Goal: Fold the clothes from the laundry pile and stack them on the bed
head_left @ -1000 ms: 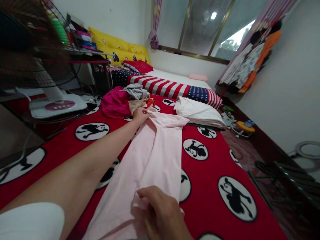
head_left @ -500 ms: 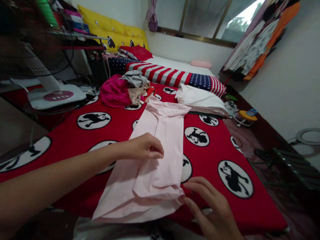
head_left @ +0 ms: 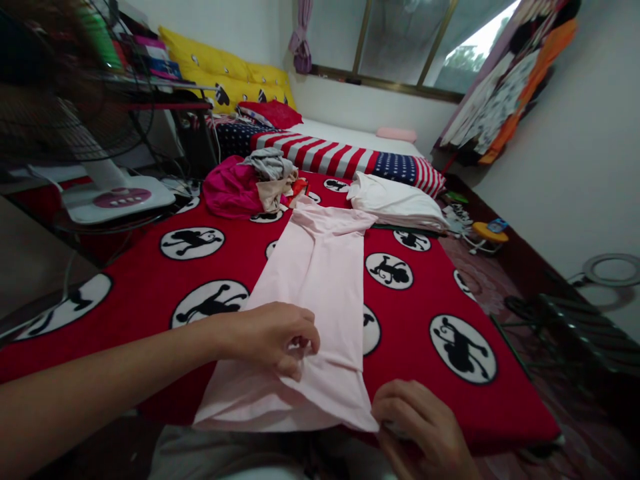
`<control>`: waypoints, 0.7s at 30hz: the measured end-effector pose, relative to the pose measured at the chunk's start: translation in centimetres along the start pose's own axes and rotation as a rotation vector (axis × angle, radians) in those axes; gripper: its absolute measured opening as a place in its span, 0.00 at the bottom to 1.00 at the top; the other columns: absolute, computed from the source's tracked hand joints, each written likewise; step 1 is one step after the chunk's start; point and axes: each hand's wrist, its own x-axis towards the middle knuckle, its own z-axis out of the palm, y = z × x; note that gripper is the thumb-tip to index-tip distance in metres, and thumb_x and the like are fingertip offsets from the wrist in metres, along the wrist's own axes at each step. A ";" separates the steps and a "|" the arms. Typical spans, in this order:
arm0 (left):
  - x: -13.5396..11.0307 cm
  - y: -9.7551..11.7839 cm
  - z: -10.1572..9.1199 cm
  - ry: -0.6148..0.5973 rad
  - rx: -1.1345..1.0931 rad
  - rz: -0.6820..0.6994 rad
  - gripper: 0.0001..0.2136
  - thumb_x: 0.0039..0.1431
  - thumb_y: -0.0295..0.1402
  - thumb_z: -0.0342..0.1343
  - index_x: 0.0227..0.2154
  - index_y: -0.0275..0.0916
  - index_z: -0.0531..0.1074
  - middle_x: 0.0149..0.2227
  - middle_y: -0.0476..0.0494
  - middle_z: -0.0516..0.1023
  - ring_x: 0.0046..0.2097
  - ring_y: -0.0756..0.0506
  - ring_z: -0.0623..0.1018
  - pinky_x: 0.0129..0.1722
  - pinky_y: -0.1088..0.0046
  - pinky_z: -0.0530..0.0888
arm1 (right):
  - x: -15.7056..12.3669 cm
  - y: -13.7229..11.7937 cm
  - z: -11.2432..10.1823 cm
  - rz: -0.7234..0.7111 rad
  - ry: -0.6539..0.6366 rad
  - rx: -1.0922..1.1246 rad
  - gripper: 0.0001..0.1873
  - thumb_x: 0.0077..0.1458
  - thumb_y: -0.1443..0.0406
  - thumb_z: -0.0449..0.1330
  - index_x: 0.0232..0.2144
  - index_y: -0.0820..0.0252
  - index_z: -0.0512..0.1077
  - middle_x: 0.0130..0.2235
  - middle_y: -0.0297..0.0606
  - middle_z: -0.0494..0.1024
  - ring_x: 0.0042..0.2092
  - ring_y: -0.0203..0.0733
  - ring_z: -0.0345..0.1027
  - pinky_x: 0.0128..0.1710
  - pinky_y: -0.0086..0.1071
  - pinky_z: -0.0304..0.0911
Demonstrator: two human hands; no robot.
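A pale pink shirt (head_left: 330,287) lies lengthwise in front of me, folded into a long strip, its lower end spread wider near the bed's front edge. My left hand (head_left: 273,337) is over the lower part, thumb and fingers curled in a pinch on the cloth, which rises in small creases there. At the bottom right corner, my right hand (head_left: 423,423) has its fingers closed on the hem; the fingertips are partly hidden. Beneath the shirt is a red blanket (head_left: 330,187) with black monkey figures in white circles.
A heap of crumpled clothes (head_left: 233,187), magenta, grey and beige, is at the back left. Folded white clothes (head_left: 400,203) are stacked at the back right. A fan (head_left: 117,193) stands at the left edge. Beyond is another bed with a striped cover (head_left: 320,153).
My left hand has moved down toward the hem and grips cloth there. My right hand's fingers have closed on the corner, and the rumpled lower edge is straighter.
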 end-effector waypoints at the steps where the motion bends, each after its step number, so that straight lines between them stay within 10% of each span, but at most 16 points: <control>1: -0.2 0.3 0.0 -0.012 0.015 -0.005 0.16 0.46 0.31 0.68 0.39 0.40 0.75 0.34 0.50 0.74 0.32 0.51 0.73 0.31 0.80 0.66 | -0.3 0.0 0.1 -0.009 -0.015 -0.034 0.11 0.52 0.76 0.53 0.34 0.57 0.64 0.29 0.35 0.71 0.29 0.36 0.64 0.28 0.28 0.58; 12: -0.5 4.8 4.3 0.133 0.351 0.288 0.06 0.59 0.31 0.57 0.39 0.42 0.72 0.34 0.47 0.74 0.33 0.48 0.73 0.32 0.73 0.65 | -1.5 -0.3 1.0 0.005 -0.137 0.033 0.08 0.49 0.74 0.55 0.29 0.56 0.65 0.27 0.32 0.70 0.25 0.32 0.61 0.25 0.27 0.50; 16: -0.5 5.7 4.6 0.085 0.244 0.322 0.05 0.57 0.27 0.56 0.36 0.42 0.75 0.32 0.49 0.77 0.33 0.49 0.75 0.31 0.73 0.66 | -0.4 -0.5 0.1 0.082 -0.238 0.231 0.04 0.52 0.70 0.58 0.30 0.56 0.68 0.29 0.32 0.72 0.27 0.32 0.64 0.25 0.26 0.54; 21: -0.8 6.1 3.3 -0.176 -0.065 0.339 0.10 0.51 0.21 0.61 0.36 0.39 0.77 0.30 0.50 0.80 0.30 0.51 0.77 0.29 0.82 0.69 | 0.9 0.5 -0.2 0.254 -0.015 0.155 0.14 0.56 0.69 0.57 0.46 0.56 0.70 0.46 0.43 0.74 0.48 0.42 0.68 0.47 0.33 0.63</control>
